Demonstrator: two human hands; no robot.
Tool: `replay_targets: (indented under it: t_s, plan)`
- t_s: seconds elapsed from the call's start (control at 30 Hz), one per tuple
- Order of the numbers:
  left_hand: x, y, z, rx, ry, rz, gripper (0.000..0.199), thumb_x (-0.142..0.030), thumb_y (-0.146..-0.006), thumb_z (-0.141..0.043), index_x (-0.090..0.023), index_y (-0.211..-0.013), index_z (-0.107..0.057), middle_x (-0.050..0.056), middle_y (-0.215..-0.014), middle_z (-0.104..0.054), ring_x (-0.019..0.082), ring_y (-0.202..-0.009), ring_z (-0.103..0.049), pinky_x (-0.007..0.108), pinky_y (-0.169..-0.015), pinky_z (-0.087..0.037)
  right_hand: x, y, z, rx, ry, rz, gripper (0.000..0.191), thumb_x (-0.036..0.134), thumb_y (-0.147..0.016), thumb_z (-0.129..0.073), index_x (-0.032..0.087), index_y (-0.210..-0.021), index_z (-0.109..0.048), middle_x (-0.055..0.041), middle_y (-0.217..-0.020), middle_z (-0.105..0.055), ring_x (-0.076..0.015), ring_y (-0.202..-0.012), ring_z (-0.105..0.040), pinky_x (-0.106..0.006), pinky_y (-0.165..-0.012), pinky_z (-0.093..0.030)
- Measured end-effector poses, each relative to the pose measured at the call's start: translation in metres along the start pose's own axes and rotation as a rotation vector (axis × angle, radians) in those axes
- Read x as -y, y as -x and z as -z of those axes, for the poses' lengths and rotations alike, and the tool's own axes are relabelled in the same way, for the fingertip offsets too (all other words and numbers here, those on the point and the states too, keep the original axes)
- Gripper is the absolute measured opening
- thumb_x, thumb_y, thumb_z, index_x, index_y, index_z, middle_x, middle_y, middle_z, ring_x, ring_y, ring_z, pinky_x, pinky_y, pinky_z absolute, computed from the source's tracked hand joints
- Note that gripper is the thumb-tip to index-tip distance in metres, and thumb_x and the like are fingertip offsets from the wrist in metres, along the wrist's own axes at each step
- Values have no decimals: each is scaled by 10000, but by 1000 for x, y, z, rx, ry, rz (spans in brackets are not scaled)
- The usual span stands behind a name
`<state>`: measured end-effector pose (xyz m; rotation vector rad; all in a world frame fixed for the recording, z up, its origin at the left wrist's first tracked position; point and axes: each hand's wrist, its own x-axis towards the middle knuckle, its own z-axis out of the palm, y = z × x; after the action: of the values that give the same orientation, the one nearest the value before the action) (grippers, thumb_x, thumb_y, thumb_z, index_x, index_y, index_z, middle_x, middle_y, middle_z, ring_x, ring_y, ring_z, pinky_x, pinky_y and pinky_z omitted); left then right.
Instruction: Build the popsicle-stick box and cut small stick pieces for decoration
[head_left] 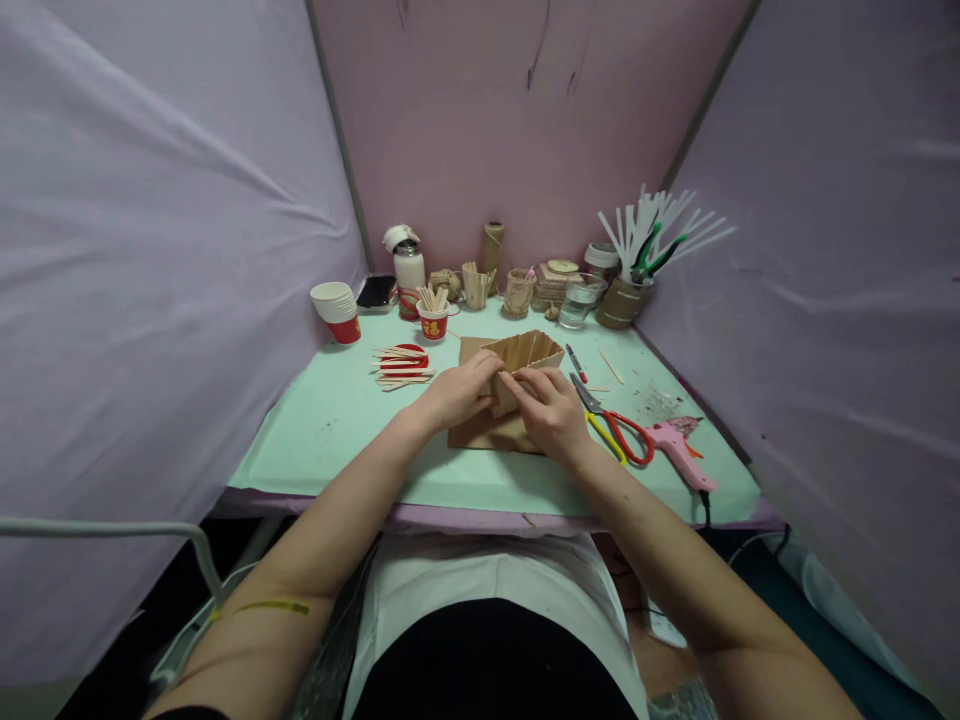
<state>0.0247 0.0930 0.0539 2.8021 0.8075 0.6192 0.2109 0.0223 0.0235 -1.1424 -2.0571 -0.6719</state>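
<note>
A small open-topped box (531,350), brown and apparently cardboard with slats along its walls, stands tilted on a flat cardboard sheet (480,436). My left hand (463,390) grips the box's near left corner, its fingers bent over the rim. Against the near wall, my right hand (551,408) is closed, with thumb and fingertips meeting close to the left fingertips. Both hands partly cover the near side of the box. Whether a small piece sits between the fingertips is hidden.
Right of the box lie red-handled scissors (630,438), yellow-handled pliers or cutters (606,440), a pink glue gun (681,455) and a marker (576,362). Craft sticks (405,368) lie on the left, near stacked paper cups (337,310). A glass of water (579,302) stands behind.
</note>
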Motion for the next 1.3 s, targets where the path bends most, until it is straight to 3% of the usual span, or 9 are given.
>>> replay_targets:
  t_s: [0.13, 0.53, 1.3]
  plan:
    - [0, 0, 0, 1, -3, 6, 397, -170, -787, -562, -223, -1159, -436, 74, -1249, -512, 237, -1046, -585, 326, -749, -505, 0, 3, -2, -13, 23, 23, 428, 94, -922, -429, 183, -1324, -548, -113, -1093, -645, -225, -966, -512, -359, -864, -484]
    - [-1, -2, 1, 2, -33, 26, 363, -159, -790, -546, -224, -1134, -452, 67, -1202, -531, 227, -968, -608, 318, -689, -499, 0, 14, -7, 22, -42, -72, 548, 56, -901, -418, 257, -1409, -448, -101, -1156, -609, -232, -1028, -529, -372, -870, -502]
    - [-5, -4, 3, 18, -56, 47, 354, -185, -802, -552, -226, -1141, -456, 79, -1215, -529, 239, -996, -603, 322, -684, -499, 0, 5, 0, 44, -76, -95, 494, 56, -889, -432, 248, -1330, -541, -114, -1180, -583, -248, -1079, -498, -395, -893, -490]
